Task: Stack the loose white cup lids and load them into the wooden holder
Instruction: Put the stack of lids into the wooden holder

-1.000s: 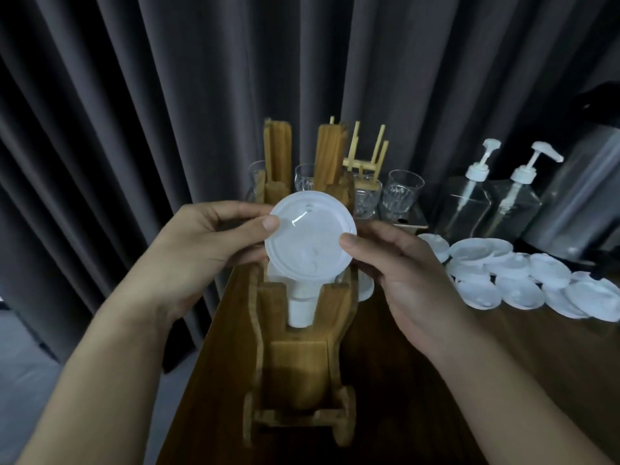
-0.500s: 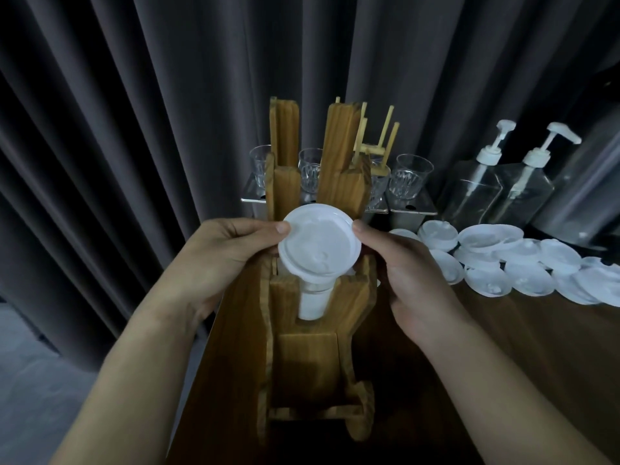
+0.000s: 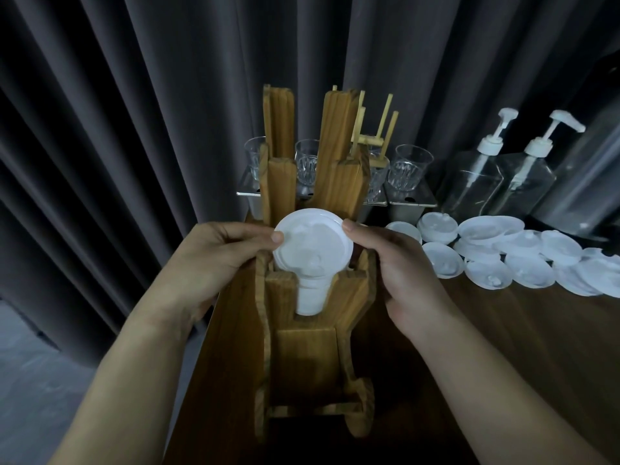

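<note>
The left hand (image 3: 214, 260) and right hand (image 3: 402, 270) pinch opposite rims of the top white cup lid (image 3: 313, 245), fingers curled around it. It sits in the wooden holder (image 3: 305, 350) on the lids already loaded. Loose lids (image 3: 523, 260) lie on the table (image 3: 503, 347) to the right.

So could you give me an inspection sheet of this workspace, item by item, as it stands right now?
Surface: dark wooden table.
Job's things: wooden holder stands near the table's left edge. The lid stack sits in its top, with white showing through the front slot. Loose lids are spread out to the right.
Clutter: drinking glasses on metal trays and two pump bottles at the back.
Hands: left hand and right hand pinch the lid stack's rim from either side.
Cables: nothing seen.
Surroundings: dark grey curtain behind, grey floor at left.
</note>
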A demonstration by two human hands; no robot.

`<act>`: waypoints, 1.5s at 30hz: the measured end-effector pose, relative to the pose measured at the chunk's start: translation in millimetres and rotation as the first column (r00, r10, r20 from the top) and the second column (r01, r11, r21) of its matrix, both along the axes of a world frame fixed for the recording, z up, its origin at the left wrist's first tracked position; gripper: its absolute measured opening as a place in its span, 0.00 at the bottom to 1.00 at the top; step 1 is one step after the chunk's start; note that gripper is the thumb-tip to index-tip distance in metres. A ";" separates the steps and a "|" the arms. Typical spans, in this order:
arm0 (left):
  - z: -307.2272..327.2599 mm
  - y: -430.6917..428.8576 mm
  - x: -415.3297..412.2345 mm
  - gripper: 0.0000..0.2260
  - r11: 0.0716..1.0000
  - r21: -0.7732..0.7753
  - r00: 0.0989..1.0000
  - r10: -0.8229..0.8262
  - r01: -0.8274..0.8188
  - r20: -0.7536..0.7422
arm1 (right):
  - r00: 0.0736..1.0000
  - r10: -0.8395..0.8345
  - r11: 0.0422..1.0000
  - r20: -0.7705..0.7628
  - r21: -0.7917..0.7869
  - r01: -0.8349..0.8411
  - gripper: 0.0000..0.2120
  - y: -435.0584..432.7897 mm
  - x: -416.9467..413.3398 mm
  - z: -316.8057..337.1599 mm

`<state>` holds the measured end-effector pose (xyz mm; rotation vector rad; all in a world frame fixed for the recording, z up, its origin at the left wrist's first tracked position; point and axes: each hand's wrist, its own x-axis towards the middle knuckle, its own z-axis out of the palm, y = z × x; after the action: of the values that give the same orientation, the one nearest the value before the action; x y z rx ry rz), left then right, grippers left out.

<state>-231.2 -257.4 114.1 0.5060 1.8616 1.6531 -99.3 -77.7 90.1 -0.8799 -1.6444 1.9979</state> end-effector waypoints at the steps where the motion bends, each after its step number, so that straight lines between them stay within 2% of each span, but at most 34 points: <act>1: -0.4 0.4 0.4 0.12 1.000 0.002 1.000 0.001 -0.001 0.013 | 1.000 -0.009 1.000 -0.002 0.004 0.009 0.10 0.4 -0.4 -0.5; 7: -2.8 0.7 1.9 0.09 1.000 0.027 0.999 0.006 -0.007 0.031 | 1.000 0.000 1.000 0.016 0.007 0.000 0.08 2.6 -0.3 -0.8; 12: -2.8 3.2 1.9 0.10 0.998 0.062 0.999 0.021 -0.024 0.041 | 0.999 -0.038 0.998 -0.008 0.049 0.039 0.11 1.9 -1.6 0.2; 22: 2.1 5.6 2.0 0.10 0.999 0.021 0.999 0.031 -0.031 0.011 | 0.999 -0.049 0.990 0.022 0.133 0.046 0.12 1.1 -3.5 7.5; 27: 2.4 6.5 4.0 0.11 0.998 0.044 0.999 0.034 -0.036 0.034 | 0.998 -0.059 0.990 0.036 0.127 0.054 0.15 2.3 -4.7 6.1; 35: 3.7 8.3 5.1 0.08 0.999 0.028 0.999 0.037 -0.036 -0.007 | 0.997 -0.077 0.983 0.030 0.168 0.070 0.14 4.1 -3.7 6.2; 41: 0.4 11.0 3.2 0.11 0.997 0.048 0.998 0.056 -0.056 0.007 | 0.998 -0.064 0.980 -0.016 0.188 0.066 0.24 4.8 -5.2 4.2; 45: -3.5 10.8 2.3 0.10 0.997 0.055 0.998 0.061 -0.061 0.008 | 0.998 -0.053 0.981 -0.026 0.186 0.056 0.22 4.6 -4.4 3.7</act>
<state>-228.9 -246.6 110.6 0.4701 1.8476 1.7482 -103.6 -73.1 93.9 -0.8233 -1.7430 1.7768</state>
